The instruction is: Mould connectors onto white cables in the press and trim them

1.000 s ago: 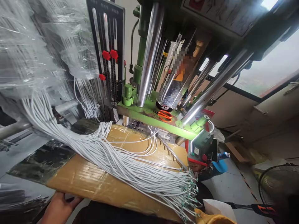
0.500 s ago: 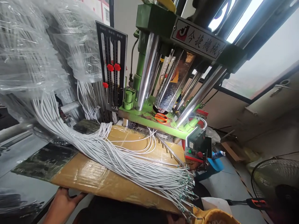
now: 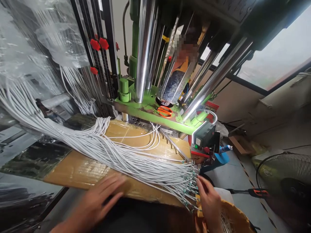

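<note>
A thick bundle of white cables (image 3: 116,155) lies across a tape-covered cardboard sheet (image 3: 82,166), with greenish tips gathered at its right end. My left hand (image 3: 102,197), slightly blurred, is over the front edge of the cardboard, its fingers stretched out and holding nothing. At the right end of the bundle is my right hand (image 3: 210,199). Its fingers point at the greenish cable tips and seem to touch them, with no clear grip visible. Several loose cables curve behind the bundle toward the machine.
A green press machine (image 3: 145,108) stands behind, with orange-handled scissors (image 3: 164,111) on its base and a control box (image 3: 204,137) at its right. Plastic-wrapped cables (image 3: 60,38) hang at left. A yellow-orange container (image 3: 236,215) and a fan (image 3: 286,187) are at right.
My left hand has moved from under the cardboard's front left edge up and right, over it. My right hand has come into view at the cable tips. The camera view has shifted.
</note>
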Available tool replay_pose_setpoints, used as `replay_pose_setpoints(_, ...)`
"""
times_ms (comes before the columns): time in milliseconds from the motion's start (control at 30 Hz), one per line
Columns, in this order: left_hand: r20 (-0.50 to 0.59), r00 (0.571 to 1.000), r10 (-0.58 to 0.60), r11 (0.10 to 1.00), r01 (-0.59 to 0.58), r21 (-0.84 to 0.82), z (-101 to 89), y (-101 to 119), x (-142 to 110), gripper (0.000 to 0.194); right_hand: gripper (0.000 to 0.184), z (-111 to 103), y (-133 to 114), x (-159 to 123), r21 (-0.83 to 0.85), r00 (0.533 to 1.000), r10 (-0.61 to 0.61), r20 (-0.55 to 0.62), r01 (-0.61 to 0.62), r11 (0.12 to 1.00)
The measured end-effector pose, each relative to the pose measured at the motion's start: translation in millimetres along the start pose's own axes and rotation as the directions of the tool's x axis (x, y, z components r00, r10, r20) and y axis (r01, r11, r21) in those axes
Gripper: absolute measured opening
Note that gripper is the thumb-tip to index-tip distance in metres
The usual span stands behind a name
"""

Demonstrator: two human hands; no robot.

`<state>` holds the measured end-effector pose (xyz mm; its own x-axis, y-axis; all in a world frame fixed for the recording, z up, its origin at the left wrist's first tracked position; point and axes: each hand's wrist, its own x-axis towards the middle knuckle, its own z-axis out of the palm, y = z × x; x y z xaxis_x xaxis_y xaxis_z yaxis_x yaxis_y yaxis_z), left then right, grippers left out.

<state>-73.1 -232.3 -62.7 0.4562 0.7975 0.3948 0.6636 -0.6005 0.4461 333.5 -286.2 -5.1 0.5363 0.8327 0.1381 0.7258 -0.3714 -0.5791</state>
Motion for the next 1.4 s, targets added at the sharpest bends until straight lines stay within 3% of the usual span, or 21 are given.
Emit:
replay_pose_setpoints(33,0.059,0.992,0.115,0.993,-0.117,0.019,3.2,9.3,28.0,0.065,0.036,9.6,-17.5,21.6,-0.022,0.973,-0.216,0.077,0.218,0.976)
replay_pose_setpoints(67,0.127,0.969,0.210,0.975,-0.218,0.050,7.5,16.3,54.8,0.064,0.039,21.8,-33.5,42.0,-0.089,0.911,-0.383,0.154,0.399,0.913)
replay_pose_setpoints(133,0.213,0.923,0.319,0.935,-0.343,0.085,18.1,23.7,97.9,0.058,0.040,47.6,-56.0,76.2,-0.115,0.859,-0.458,0.228,0.490,0.864)
replay_pose_setpoints(200,0.243,0.885,0.396,0.896,-0.430,0.106,29.2,25.1,122.4,0.049,0.044,67.4,-64.2,100.3,-0.126,0.825,-0.481,0.299,0.533,0.837)
replay_pose_setpoints(300,0.164,0.835,0.525,0.824,-0.547,0.148,43.4,22.0,131.8,0.032,0.050,80.6,-62.2,122.9,-0.127,0.778,-0.512,0.365,0.586,0.800)
replay_pose_setpoints(400,0.075,0.802,0.593,0.786,-0.597,0.163,49.7,20.6,128.6,0.017,0.046,83.3,-65.8,135.3,-0.126,0.760,-0.531,0.375,0.609,0.783)
replay_pose_setpoints(500,0.069,0.813,0.578,0.812,-0.582,0.053,45.9,24.3,127.3,0.015,0.041,84.1,-80.1,131.7,-0.089,0.735,-0.556,0.387,0.630,0.771)
replay_pose_setpoints(667,0.141,0.874,0.465,0.885,-0.454,-0.106,36.8,19.0,137.1,0.022,0.035,77.8,-92.8,85.1,0.037,0.618,-0.589,0.520,0.673,0.739)
replay_pose_setpoints(767,0.173,0.926,0.336,0.942,-0.330,-0.066,37.6,7.1,146.0,0.039,0.037,70.4,-89.1,59.1,0.018,0.634,-0.531,0.562,0.632,0.775)
replay_pose_setpoints(833,0.239,0.925,0.295,0.955,-0.296,-0.034,37.7,2.9,150.5,0.041,0.035,66.7,-87.6,54.0,0.011,0.655,-0.486,0.579,0.589,0.808)
replay_pose_setpoints(900,0.312,0.911,0.270,0.959,-0.285,0.001,35.1,3.3,153.8,0.041,0.026,64.8,-88.6,59.9,0.058,0.632,-0.461,0.623,0.551,0.833)
replay_pose_setpoints(1000,0.401,0.892,0.210,0.973,-0.231,0.006,26.7,6.7,159.4,0.036,0.015,63.7,-91.6,80.5,0.196,0.546,-0.464,0.697,0.478,0.856)
replay_pose_setpoints(1133,0.541,0.834,0.108,0.984,-0.013,-0.177,14.0,2.0,173.4,0.028,0.022,62.3,-92.2,102.6,0.323,0.487,-0.458,0.744,0.338,0.884)
replay_pose_setpoints(1267,0.664,0.748,0.005,0.834,0.363,-0.416,8.8,-10.4,189.0,0.027,0.030,65.1,-95.5,106.3,0.378,0.459,-0.438,0.773,0.222,0.899)
replay_pose_setpoints(1400,0.713,0.701,-0.005,0.737,0.485,-0.471,10.1,-18.8,196.8,0.032,0.034,76.0,-108.7,100.4,0.417,0.465,-0.440,0.769,0.157,0.895)
